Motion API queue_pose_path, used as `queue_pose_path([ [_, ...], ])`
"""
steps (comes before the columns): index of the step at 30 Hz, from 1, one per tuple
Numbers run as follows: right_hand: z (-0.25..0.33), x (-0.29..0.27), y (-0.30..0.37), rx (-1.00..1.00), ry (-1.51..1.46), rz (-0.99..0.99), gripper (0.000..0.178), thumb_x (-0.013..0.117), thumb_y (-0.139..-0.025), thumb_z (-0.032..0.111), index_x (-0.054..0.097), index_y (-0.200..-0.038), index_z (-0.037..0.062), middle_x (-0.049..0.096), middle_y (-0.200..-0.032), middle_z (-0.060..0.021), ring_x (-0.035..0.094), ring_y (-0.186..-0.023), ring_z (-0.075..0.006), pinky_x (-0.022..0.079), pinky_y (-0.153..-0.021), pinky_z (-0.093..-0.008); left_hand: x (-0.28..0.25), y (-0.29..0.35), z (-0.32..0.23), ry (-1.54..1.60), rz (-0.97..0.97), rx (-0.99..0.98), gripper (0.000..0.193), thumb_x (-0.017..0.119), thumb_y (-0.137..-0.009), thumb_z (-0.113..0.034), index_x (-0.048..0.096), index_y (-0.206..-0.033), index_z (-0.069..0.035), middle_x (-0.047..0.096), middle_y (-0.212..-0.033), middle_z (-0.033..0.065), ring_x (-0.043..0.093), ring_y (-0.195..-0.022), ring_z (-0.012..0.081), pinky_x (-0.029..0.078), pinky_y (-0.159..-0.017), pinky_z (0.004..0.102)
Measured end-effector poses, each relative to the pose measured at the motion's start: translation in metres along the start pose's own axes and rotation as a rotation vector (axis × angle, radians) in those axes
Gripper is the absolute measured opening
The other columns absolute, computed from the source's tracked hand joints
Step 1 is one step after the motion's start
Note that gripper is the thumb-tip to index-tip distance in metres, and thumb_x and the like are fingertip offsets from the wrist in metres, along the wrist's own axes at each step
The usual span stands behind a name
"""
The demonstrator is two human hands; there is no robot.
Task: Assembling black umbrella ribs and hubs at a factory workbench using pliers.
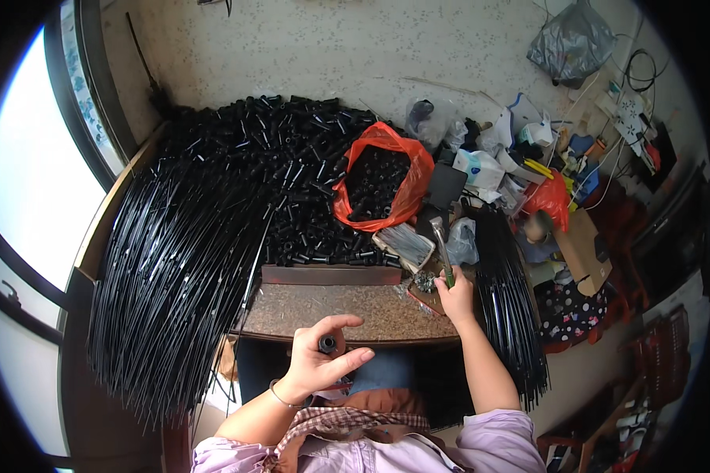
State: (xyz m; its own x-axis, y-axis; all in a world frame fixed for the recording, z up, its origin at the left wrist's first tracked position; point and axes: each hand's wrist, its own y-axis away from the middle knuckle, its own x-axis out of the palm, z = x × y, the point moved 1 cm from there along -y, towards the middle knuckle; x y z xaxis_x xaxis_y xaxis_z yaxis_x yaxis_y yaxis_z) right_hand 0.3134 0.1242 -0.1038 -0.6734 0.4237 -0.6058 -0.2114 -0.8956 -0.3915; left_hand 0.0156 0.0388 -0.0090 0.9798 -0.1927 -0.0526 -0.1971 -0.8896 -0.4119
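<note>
My left hand (317, 356) is in front of the table's near edge, its lower fingers curled around a short black tube (327, 344) whose round end faces up. The thumb and index finger of that hand stretch out to the right. Over the right part of the table, my right hand (457, 297) grips a slim green-handled tool (445, 254). Its shaft is metallic and its pale tip points away from me; I cannot tell its exact kind. Just left of this hand is a small heap of metal bits (426, 281).
Black tubes (276, 142) pile up behind a low brown strip (331, 274). Long black rods (173, 292) hang over the left edge, more rods (503, 292) on the right. A red bag (420, 177) holds black parts. Beside it sits a box of thin metal pieces (406, 244). Clutter fills the far right.
</note>
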Motion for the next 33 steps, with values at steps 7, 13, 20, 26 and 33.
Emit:
queue_pose_path([
  [7, 0.072, -0.003, 0.027, 0.305, -0.994, 0.164, 0.021, 0.063, -0.077, 0.002, 0.047, -0.09, 0.0065, 0.057, -0.072, -0.0056, 0.05, -0.058, -0.011, 0.041, -0.053, -0.0235, 0.005, 0.01, -0.008, -0.002, 0.111, -0.034, 0.042, 0.076, -0.067, -0.014, 0.06, -0.104, -0.003, 0.046, -0.049, -0.0034, 0.037, -0.047, 0.0016, 0.029, -0.045, 0.0172],
  [13, 0.187, -0.019, 0.094, 0.184, -1.379, 0.304, 0.029, 0.066, -0.073, -0.001, 0.044, -0.092, 0.0051, 0.057, -0.079, -0.0091, 0.053, -0.065, -0.0129, 0.044, -0.058, -0.024, 0.025, 0.001, -0.035, -0.054, 0.018, 0.093, 0.062, 0.077, -0.068, -0.022, 0.05, -0.12, -0.001, 0.043, -0.052, -0.0009, 0.039, -0.048, 0.0044, 0.034, -0.045, 0.0197],
  [20, 0.214, -0.017, 0.101, -0.016, -0.862, -0.143, 0.026, 0.059, -0.077, -0.005, 0.042, -0.095, 0.0035, 0.054, -0.076, -0.0057, 0.048, -0.057, -0.0084, 0.04, -0.052, -0.019, 0.021, 0.029, -0.04, -0.106, 0.033, 0.174, 0.076, 0.077, -0.066, -0.028, 0.042, -0.129, -0.002, 0.056, -0.064, 0.0065, 0.049, -0.05, 0.0101, 0.041, -0.049, 0.0209],
  [26, 0.222, -0.024, 0.112, 0.024, -1.089, 0.007, 0.028, 0.064, -0.076, -0.001, 0.043, -0.094, 0.0037, 0.056, -0.076, -0.0069, 0.048, -0.058, -0.0094, 0.041, -0.054, -0.0208, 0.016, 0.037, -0.034, -0.086, 0.146, 0.118, 0.073, 0.075, -0.069, -0.03, 0.043, -0.127, -0.001, 0.062, -0.075, 0.0134, 0.059, -0.058, 0.0168, 0.047, -0.057, 0.0235],
  [33, 0.182, -0.013, 0.069, 0.11, -0.858, -0.118, 0.017, 0.061, -0.078, -0.003, 0.048, -0.087, 0.0025, 0.058, -0.077, -0.0047, 0.055, -0.071, -0.0105, 0.045, -0.068, -0.0244, -0.002, -0.005, -0.022, -0.049, 0.106, 0.041, 0.072, 0.078, -0.065, -0.021, 0.046, -0.126, -0.002, 0.043, -0.054, -0.0015, 0.037, -0.051, 0.0036, 0.034, -0.049, 0.0198],
])
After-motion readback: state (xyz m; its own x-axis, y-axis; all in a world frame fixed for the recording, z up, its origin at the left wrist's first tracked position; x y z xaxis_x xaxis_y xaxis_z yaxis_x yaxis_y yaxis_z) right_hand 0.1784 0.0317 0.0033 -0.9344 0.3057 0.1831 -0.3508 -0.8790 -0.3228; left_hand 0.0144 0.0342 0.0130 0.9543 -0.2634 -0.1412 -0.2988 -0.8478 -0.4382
